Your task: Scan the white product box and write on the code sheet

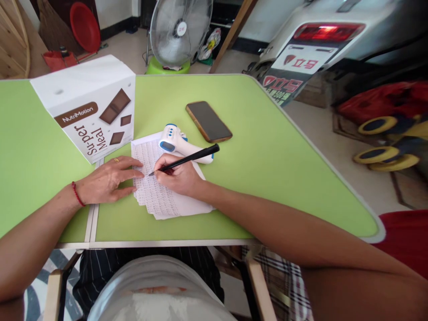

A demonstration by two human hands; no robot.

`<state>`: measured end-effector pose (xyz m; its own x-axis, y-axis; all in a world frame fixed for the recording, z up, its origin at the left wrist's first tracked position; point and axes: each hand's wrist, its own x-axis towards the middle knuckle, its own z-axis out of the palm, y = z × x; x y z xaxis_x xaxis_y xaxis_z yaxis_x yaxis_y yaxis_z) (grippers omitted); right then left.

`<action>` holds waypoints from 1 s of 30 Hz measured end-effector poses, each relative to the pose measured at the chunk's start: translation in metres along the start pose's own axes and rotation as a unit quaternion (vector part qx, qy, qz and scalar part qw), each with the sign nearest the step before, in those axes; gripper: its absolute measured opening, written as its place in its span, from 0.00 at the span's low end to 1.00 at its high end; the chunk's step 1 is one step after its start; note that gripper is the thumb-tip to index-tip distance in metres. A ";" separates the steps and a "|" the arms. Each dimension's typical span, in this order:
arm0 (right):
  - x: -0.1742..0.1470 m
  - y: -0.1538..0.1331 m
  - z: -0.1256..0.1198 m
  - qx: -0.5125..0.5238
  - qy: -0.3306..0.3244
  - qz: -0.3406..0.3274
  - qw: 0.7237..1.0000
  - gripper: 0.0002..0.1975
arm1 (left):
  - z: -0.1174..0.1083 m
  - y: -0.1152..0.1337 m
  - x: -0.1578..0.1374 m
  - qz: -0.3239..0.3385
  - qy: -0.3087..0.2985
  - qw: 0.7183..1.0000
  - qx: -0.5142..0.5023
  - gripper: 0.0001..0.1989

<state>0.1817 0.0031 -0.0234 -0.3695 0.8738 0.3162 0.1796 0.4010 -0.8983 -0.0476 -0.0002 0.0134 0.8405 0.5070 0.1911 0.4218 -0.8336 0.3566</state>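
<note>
My right hand (pixel 177 177) grips a black pen (pixel 194 156), its tip touching a sheet of paper (pixel 155 196) covered with rows of handwriting. Several sheets appear stacked unevenly there. Flat with fingers spread, my left hand (pixel 109 180) rests its fingertips on the paper's left edge. A white and blue infrared thermometer (pixel 182 145) lies across the top of the paper, just beyond my right hand. Farther back is a smartphone (pixel 210 121) in a brown case, screen up and dark. Left of the paper stands a white NutriMotion box (pixel 96 111) printed with chocolate pieces.
The green table (pixel 277 169) has a metal seam on its left side. Behind it stand a fan (pixel 180 29) on a green stool (pixel 167 67) and a red basin (pixel 85 26). A white scooter (pixel 321 31) is parked at the right, near yellow-rimmed items (pixel 376 154).
</note>
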 end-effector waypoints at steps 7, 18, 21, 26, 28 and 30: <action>0.000 -0.001 -0.001 -0.011 -0.004 0.012 1.000 0.01 | 0.000 0.000 0.000 0.002 -0.001 1.000 0.000 0.14; 0.001 0.001 -0.002 -0.042 -0.018 0.016 0.999 0.01 | -0.001 0.001 0.001 -0.005 -0.006 1.000 -0.008 0.14; 0.001 0.001 -0.002 -0.048 0.002 0.027 0.998 0.01 | -0.001 0.001 0.001 -0.009 -0.006 1.000 -0.009 0.14; 0.001 0.001 -0.002 -0.049 0.001 0.036 0.998 0.01 | -0.001 0.001 0.001 -0.008 -0.007 1.000 -0.008 0.14; 0.001 0.002 -0.002 -0.050 0.009 0.037 0.998 0.01 | -0.001 0.001 0.001 -0.007 -0.006 1.000 -0.006 0.14; 0.001 0.003 -0.003 -0.055 0.010 0.034 0.998 0.01 | -0.001 0.001 0.001 -0.005 -0.007 1.000 -0.005 0.14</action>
<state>0.1842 0.0060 -0.0245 -0.3352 0.9049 0.2622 0.3034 0.3671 -0.8793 -0.0469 -0.0004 0.0153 0.8411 0.5117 0.1751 0.4264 -0.8266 0.3674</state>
